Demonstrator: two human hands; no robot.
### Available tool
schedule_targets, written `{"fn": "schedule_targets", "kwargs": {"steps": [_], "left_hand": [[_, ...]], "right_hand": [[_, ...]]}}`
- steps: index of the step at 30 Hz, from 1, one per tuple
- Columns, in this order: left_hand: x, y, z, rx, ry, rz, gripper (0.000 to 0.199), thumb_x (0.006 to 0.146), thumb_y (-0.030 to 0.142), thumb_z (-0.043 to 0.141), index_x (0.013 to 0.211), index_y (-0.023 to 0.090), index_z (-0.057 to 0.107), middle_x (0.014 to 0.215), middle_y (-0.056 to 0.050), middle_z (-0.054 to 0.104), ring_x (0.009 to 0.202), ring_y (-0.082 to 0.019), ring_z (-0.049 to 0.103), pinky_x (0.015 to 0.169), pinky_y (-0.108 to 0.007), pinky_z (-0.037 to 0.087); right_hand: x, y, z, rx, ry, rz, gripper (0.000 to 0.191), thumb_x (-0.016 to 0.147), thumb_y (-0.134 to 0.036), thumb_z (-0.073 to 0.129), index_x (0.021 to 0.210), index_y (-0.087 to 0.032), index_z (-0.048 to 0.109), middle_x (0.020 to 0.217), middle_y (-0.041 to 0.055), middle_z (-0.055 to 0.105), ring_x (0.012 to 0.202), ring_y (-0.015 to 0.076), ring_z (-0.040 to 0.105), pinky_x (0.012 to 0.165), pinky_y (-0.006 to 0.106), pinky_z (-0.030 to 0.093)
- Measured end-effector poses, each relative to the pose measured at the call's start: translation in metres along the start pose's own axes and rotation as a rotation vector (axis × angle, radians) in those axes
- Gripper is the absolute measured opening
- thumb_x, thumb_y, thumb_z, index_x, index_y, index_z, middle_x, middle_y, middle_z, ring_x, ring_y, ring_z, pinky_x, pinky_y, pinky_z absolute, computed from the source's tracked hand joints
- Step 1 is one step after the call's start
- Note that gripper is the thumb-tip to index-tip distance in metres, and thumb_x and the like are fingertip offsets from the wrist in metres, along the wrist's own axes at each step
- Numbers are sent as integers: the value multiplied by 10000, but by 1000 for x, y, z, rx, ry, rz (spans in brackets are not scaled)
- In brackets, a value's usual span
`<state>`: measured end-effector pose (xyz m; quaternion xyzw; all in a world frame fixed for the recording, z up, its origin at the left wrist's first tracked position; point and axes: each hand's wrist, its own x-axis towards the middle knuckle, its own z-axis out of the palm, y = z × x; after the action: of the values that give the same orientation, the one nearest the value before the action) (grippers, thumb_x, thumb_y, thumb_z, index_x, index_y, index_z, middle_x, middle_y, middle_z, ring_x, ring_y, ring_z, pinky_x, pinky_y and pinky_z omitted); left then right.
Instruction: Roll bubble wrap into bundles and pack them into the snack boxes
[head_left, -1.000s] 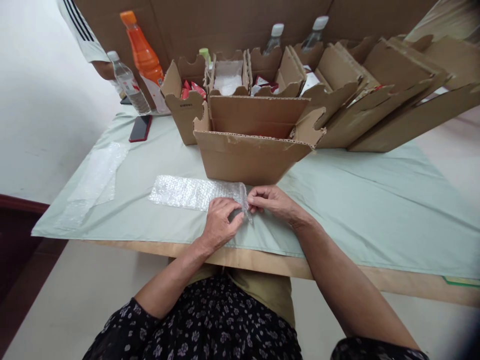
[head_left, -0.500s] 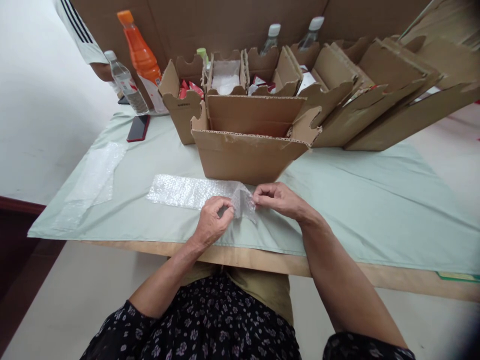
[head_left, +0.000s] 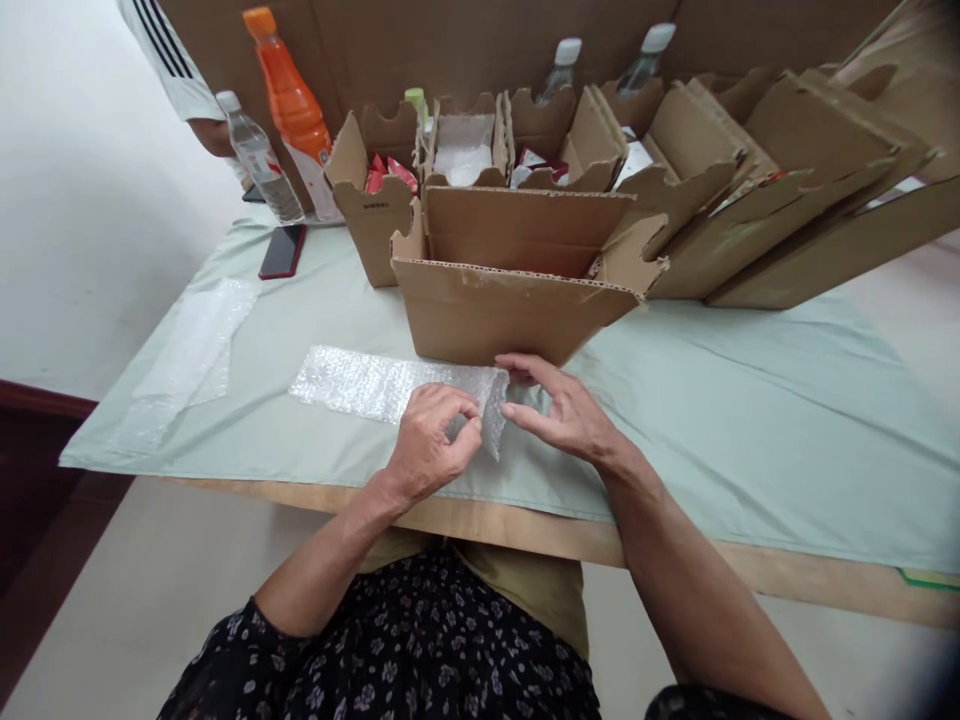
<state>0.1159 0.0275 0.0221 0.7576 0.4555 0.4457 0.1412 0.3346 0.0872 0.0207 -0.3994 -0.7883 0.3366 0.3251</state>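
Observation:
A strip of clear bubble wrap (head_left: 360, 382) lies on the pale green cloth, its right end raised in a fold. My left hand (head_left: 436, 440) pinches that end near its front edge, thumb and forefinger together. At the right edge of the wrap is my right hand (head_left: 559, 408), its thumb and fingers spread apart beside the fold. Just behind both hands stands an open brown cardboard box (head_left: 517, 315).
More bubble wrap (head_left: 191, 350) and a phone (head_left: 283, 251) lie at the left. Behind are several cardboard boxes (head_left: 379, 225) with packets, an orange bottle (head_left: 292, 95) and a clear bottle (head_left: 262, 160). A person's sleeve (head_left: 169, 65) shows at top left.
My right hand has opened from its pinch on the wrap's end. The raised end now stands as a neater fold, and my left hand has shifted slightly right. The view has shifted a little.

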Motion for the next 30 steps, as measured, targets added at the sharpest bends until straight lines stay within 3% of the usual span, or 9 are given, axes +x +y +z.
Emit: {"fn": "schedule_targets", "kwargs": {"steps": [4,7,12,15,17,20,22,25,30], "left_hand": [[0,4,-3,69,-80,57,113,898,143,581,835,230,616,913,-22,784,908,-201,736,1043,-460,502],[0,7,-4,102,-131,58,122,896,145,564,828,236,608,903,-20,785,891,-197,734,1090,-478,483],[3,16,-4,84,-119,64,131,899,144,570,813,234,609,848,-11,769,864,-192,730,1085,-465,496],[4,20,-12,20,-87,60,64,936,240,622,984,233,664,988,-45,791,975,-217,736,1097,-462,499],[2,18,-23,-20,-77,52,311,942,356,665,1225,230,643,1178,-94,770,1127,-254,712,1118,-473,495],[-4,4,-42,27,-98,37,668,904,458,716,1489,229,489,1386,-146,681,1304,-305,633,1161,-508,466],[-7,-10,-53,138,-116,50,773,875,449,747,1546,228,432,1453,-158,644,1374,-329,588,1214,-547,403],[-5,-37,-67,316,-154,28,641,889,349,703,1489,224,515,1425,-139,672,1409,-332,568,1250,-571,333],[4,-92,-92,438,-180,-181,334,819,249,619,1133,222,729,1285,-118,743,1368,-364,595,1205,-596,358]], "right_hand": [[-3,-4,-2,-6,-4,-40,603,926,-534,668,1449,-242,608,1426,124,659,1272,308,646,1130,510,499],[-4,-6,-2,-30,-55,-71,519,931,-402,650,1434,-271,639,1432,98,664,1331,301,615,1173,510,458],[-1,1,17,-95,-54,-109,349,918,-292,594,1217,-287,772,1337,74,724,1242,282,667,1089,499,501],[0,0,28,-20,10,-83,293,988,-419,562,988,-266,811,1135,75,786,1052,249,721,983,440,550],[0,-4,28,78,53,-33,369,1015,-509,539,938,-261,802,1050,74,791,983,233,725,937,403,565],[0,-11,23,162,129,30,417,1004,-588,561,910,-249,787,1017,78,782,944,227,716,897,374,566],[-1,-14,19,180,169,42,443,990,-618,577,868,-238,770,965,78,773,890,219,701,868,363,559],[-1,-15,14,189,168,77,501,957,-687,588,817,-233,747,869,72,745,809,210,666,805,358,542],[0,-13,2,296,8,114,510,902,-722,644,787,-238,756,866,65,748,827,210,672,799,357,540]]}}
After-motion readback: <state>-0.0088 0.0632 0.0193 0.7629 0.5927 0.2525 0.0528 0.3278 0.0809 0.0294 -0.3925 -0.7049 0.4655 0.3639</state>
